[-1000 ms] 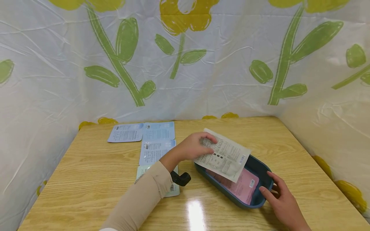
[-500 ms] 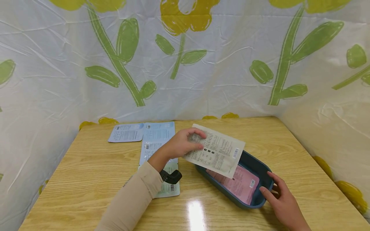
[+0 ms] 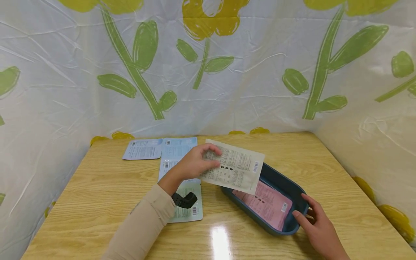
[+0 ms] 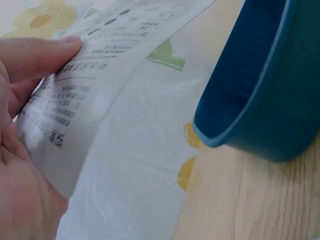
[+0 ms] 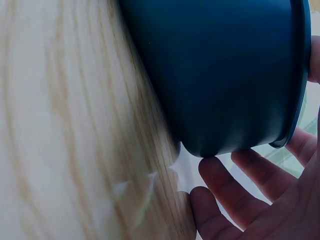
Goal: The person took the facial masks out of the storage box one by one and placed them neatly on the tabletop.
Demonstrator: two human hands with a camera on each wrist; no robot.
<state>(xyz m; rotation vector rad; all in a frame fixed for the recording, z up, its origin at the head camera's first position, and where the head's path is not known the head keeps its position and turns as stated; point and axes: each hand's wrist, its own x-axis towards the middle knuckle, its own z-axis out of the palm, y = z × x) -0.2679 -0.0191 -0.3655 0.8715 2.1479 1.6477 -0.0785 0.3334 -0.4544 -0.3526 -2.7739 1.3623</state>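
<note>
My left hand (image 3: 193, 162) pinches a flat cream packet (image 3: 242, 171) covered in small print, with the thumb on its printed face in the left wrist view. The packet is off the table, tilted, its right end over the far left part of a dark blue oblong bin (image 3: 282, 180). Inside the bin lies a pink packet (image 3: 271, 207), partly hidden by the cream one. At the bin's near right end my right hand (image 3: 316, 225) grips the rim. Its fingers (image 5: 227, 182) touch the outer wall in the right wrist view.
Left of the bin, a pale green packet (image 3: 191, 200) lies partly under my left arm, below light blue packets (image 3: 178, 148). A bluish-lilac packet (image 3: 143, 150) lies beside them at the far left. A flower-printed sheet (image 3: 247, 79) hangs behind the wooden table (image 3: 107, 202).
My left hand has drawn the cream packet leftward from above the bin, uncovering more of the pink packet. The right hand and bin stay in place.
</note>
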